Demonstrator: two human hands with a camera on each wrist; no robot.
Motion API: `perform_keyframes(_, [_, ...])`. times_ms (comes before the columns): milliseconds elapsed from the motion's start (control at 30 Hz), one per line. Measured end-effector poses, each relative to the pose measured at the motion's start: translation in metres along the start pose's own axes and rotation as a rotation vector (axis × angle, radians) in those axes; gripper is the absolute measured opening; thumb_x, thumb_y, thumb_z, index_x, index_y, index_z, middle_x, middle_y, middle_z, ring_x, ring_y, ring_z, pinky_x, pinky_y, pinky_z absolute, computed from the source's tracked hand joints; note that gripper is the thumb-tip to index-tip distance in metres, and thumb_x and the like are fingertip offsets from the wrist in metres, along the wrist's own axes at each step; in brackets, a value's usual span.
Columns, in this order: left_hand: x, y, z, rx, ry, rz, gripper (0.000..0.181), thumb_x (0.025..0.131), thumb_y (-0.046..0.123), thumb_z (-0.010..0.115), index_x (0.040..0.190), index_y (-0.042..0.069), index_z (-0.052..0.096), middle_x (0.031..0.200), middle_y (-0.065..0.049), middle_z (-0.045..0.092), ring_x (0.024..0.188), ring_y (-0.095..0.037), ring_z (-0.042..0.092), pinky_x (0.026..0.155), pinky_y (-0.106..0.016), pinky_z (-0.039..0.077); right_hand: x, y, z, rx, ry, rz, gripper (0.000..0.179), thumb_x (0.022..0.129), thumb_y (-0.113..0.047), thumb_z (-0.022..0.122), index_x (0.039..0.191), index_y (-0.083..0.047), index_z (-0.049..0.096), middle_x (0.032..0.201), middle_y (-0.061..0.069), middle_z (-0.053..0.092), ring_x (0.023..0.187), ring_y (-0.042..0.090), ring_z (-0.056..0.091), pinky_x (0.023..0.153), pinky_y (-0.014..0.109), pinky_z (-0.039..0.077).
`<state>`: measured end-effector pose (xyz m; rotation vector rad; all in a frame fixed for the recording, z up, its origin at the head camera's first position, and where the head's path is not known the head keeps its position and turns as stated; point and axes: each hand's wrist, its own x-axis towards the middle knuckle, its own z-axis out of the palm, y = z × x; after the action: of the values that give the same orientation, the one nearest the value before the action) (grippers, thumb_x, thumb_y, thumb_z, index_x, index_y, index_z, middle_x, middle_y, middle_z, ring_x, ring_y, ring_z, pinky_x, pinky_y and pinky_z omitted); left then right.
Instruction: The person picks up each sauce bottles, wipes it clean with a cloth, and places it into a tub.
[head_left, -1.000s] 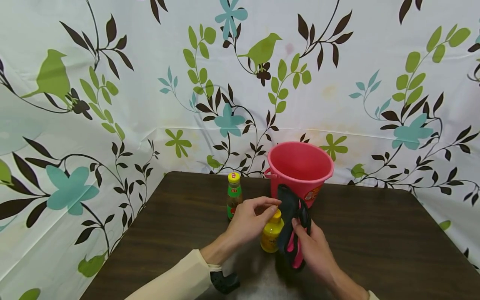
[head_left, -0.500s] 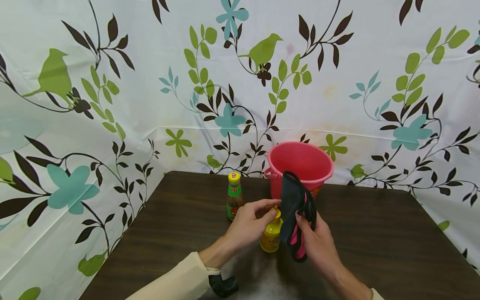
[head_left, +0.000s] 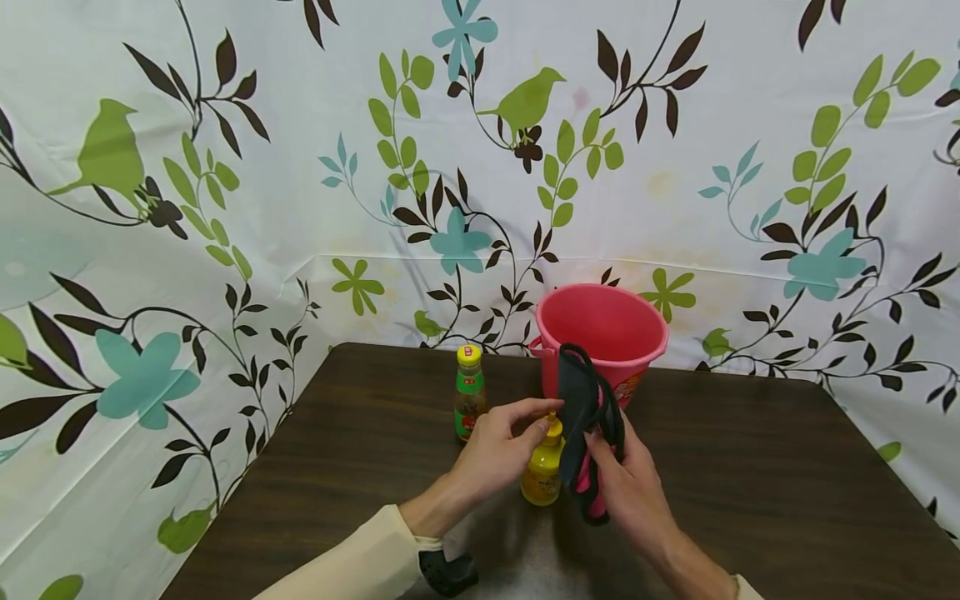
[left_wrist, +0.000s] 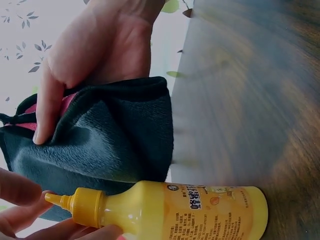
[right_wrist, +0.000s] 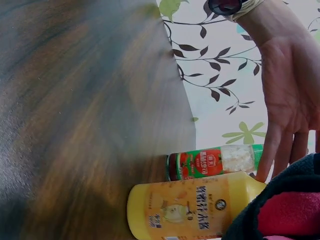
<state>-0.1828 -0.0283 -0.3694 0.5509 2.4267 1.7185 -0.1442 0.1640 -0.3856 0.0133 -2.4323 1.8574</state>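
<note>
A yellow squeeze bottle [head_left: 542,475] with a nozzle cap stands upright on the table. My left hand [head_left: 491,442] holds it near the top, thumb and fingers about the cap and neck. In the left wrist view, the nozzle cap [left_wrist: 87,206] lies among those fingers. My right hand [head_left: 633,492] grips a bunched cloth [head_left: 577,417], dark grey on one side and pink on the other, with its thumb pressed over the fold. The cloth is right beside the bottle's right side; the left wrist view shows it behind the neck. Some right fingers are hidden behind the cloth.
A glass sauce bottle [head_left: 469,392] with a yellow cap and green label stands behind my left hand. Farther back is a pink bucket [head_left: 600,329], partly covered by the cloth. The dark wooden table [head_left: 765,467] ends at a patterned curtain [head_left: 675,167].
The cloth and right hand have risen slightly over the second, shifting right and then a little back left. My left hand and the squeeze bottle have stayed nearly still.
</note>
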Motion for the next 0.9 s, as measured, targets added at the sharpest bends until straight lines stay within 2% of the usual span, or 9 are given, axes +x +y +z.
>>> perform_keyframes(167, [0.000,-0.001,0.001,-0.006,0.018,0.003,0.032,0.109,0.023,0.057,0.137,0.025,0.072,0.140,-0.003,0.072,0.128,-0.025,0.069,0.108,-0.050,0.057,0.001,0.006,0.010,0.013,-0.043,-0.014,0.052,0.113,-0.032,0.050,0.163,-0.035,0.037,0.163,0.008,0.049,0.146,0.031,0.050,0.120,0.064,0.040])
perform_keyframes(333, [0.001,-0.004,0.002,0.035,0.052,0.058,0.032,0.108,0.020,0.060,0.137,0.021,0.072,0.136,-0.004,0.075,0.127,-0.023,0.071,0.104,-0.045,0.060,0.001,0.013,0.017,0.013,-0.068,-0.026,0.057,0.113,-0.029,0.050,0.165,-0.043,0.030,0.170,0.005,0.040,0.154,0.032,0.042,0.123,0.068,0.034])
perform_keyframes(433, [0.003,-0.006,0.003,0.097,0.066,0.125,0.032,0.106,0.016,0.064,0.137,0.017,0.072,0.133,-0.006,0.076,0.118,-0.022,0.075,0.094,-0.038,0.064,0.001,0.016,0.019,-0.002,-0.063,-0.016,0.057,0.113,-0.029,0.051,0.164,-0.045,0.031,0.169,0.006,0.042,0.152,0.033,0.045,0.122,0.068,0.036])
perform_keyframes(533, [0.004,-0.009,0.003,0.207,0.074,0.214,0.035,0.102,0.011,0.070,0.137,0.012,0.071,0.131,-0.008,0.077,0.109,-0.022,0.078,0.087,-0.033,0.066,0.001,0.022,0.020,-0.020,-0.069,0.001,0.058,0.113,-0.029,0.051,0.164,-0.045,0.030,0.168,0.006,0.044,0.149,0.032,0.050,0.120,0.065,0.041])
perform_keyframes(667, [0.006,-0.012,0.002,0.395,0.088,0.356,0.041,0.096,0.008,0.078,0.137,0.010,0.070,0.127,-0.009,0.078,0.104,-0.019,0.079,0.087,-0.034,0.066,0.002,0.033,0.020,-0.060,-0.087,0.028,0.059,0.113,-0.028,0.051,0.166,-0.038,0.030,0.168,0.006,0.044,0.147,0.031,0.053,0.118,0.061,0.045])
perform_keyframes(733, [0.007,-0.014,0.001,0.455,0.096,0.414,0.043,0.094,0.009,0.080,0.136,0.010,0.070,0.126,-0.007,0.079,0.103,-0.017,0.079,0.088,-0.034,0.066,0.002,0.040,0.020,-0.088,-0.095,0.040,0.059,0.112,-0.027,0.051,0.167,-0.034,0.030,0.168,0.008,0.045,0.146,0.031,0.053,0.117,0.060,0.046])
perform_keyframes(800, [0.007,-0.016,0.000,0.458,0.093,0.443,0.044,0.093,0.008,0.081,0.135,0.009,0.070,0.125,-0.007,0.079,0.102,-0.017,0.079,0.088,-0.033,0.065,0.002,0.046,0.019,-0.120,-0.100,0.054,0.059,0.112,-0.025,0.052,0.167,-0.033,0.032,0.166,0.008,0.047,0.139,0.030,0.058,0.112,0.056,0.050])
perform_keyframes(900, [0.008,-0.018,0.000,0.388,0.081,0.433,0.044,0.092,0.003,0.081,0.134,0.009,0.070,0.125,-0.008,0.079,0.107,-0.018,0.079,0.091,-0.031,0.065,0.002,0.054,0.019,-0.175,-0.101,0.053,0.060,0.111,-0.022,0.054,0.167,-0.032,0.034,0.164,0.008,0.049,0.132,0.024,0.060,0.106,0.045,0.052])
